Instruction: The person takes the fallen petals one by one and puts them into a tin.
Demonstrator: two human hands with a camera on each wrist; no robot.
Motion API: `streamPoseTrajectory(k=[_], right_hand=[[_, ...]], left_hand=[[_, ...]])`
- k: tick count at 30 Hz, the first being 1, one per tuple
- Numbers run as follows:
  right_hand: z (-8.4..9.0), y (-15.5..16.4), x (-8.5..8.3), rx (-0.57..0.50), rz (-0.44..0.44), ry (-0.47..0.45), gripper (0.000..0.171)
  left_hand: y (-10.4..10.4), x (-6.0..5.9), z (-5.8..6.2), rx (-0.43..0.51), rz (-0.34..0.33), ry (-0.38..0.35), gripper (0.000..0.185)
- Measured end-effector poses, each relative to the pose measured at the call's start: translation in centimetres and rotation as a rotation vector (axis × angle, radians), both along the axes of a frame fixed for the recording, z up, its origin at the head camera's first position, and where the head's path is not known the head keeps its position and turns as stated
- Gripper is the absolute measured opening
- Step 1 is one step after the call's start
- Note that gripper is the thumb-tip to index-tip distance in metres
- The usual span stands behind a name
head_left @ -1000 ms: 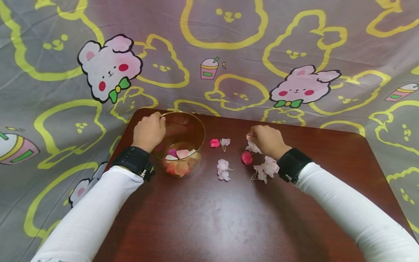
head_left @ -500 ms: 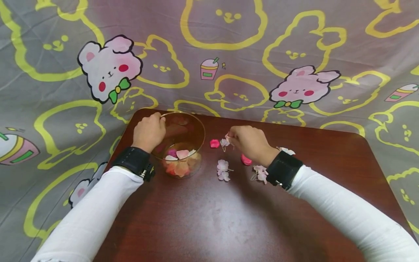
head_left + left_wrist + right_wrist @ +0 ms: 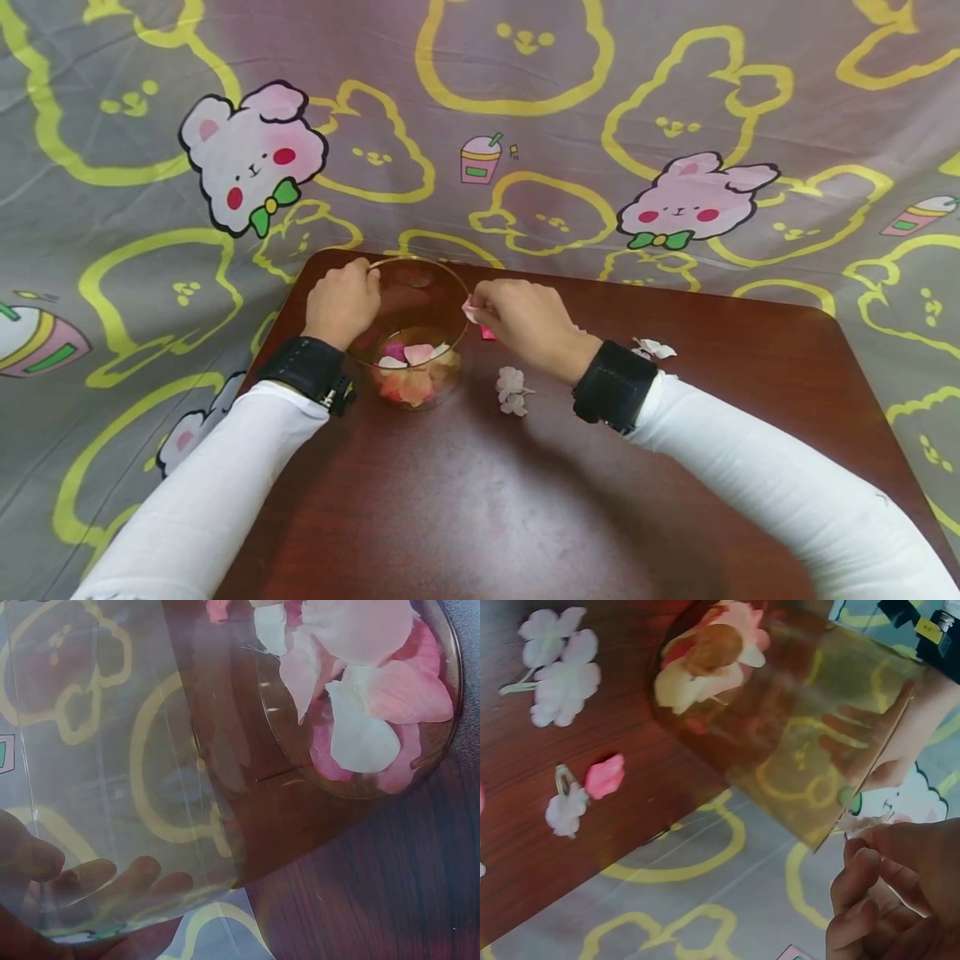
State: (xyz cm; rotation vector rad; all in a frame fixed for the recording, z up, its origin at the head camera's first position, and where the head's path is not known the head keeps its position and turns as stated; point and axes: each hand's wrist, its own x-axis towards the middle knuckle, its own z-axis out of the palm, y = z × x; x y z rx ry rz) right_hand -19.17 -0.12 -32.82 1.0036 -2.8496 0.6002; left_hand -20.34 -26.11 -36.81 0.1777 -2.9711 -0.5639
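Since the earlier frames the right hand (image 3: 528, 325) has travelled left from the loose blossoms to the rim of the glass bowl (image 3: 442, 287), pinching a pale pink petal (image 3: 471, 310) just beside that rim. The left hand (image 3: 341, 302) grips the bowl's far-left rim. The bowl holds pink and white petals (image 3: 408, 367) on the dark table (image 3: 487, 500). A blossom (image 3: 512, 390) lies near the right wrist.

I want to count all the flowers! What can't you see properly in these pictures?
- Head view: the right hand covers most of the red petal and any flowers beneath it.
- Head view: the petal it pinches is too small to tell its kind.
- Left wrist view: the glass bowl blurs the left hand fingers behind it; the frame cuts off the bowl's petals.
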Motion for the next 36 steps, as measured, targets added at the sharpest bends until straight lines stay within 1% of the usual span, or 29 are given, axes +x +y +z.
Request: streamPoseTrajectory(k=[5, 9, 12, 18, 26, 31, 36], right_hand=[[0.2, -1.4, 0.4, 0.005, 0.011, -0.018, 0.012], [0.0, -2.3, 0.6, 0.027, 0.026, -0.019, 0.011], [-0.3, -2.6, 0.6, 0.038, 0.028, -0.021, 0.013], [-0.6, -2.6, 0.7, 0.049, 0.028, -0.01, 0.022], [-0.6, -2.5, 0.7, 0.035, 0.042, 0.008, 0.023], [-0.6, -2.7, 0.7, 0.053, 0.045, 0.005, 0.023], [-0.5, -2.7, 0.8, 0.084, 0.045, 0.0, 0.032]], left_hand=[[0.0, 0.0, 0.1, 0.0, 0.002, 0.004, 0.035], [0.1, 0.1, 0.1, 0.004, -0.002, 0.001, 0.035], [0.1, 0.1, 0.1, 0.006, -0.002, 0.001, 0.035], [0.3, 0.1, 0.2, 0.007, -0.002, -0.003, 0.035], [0.2, 0.1, 0.3, 0.002, 0.001, 0.003, 0.035], [0.2, 0.1, 0.2, 0.004, 0.003, -0.008, 0.035], [0.2, 0.2, 0.1, 0.006, 0.003, 0.0, 0.035]])
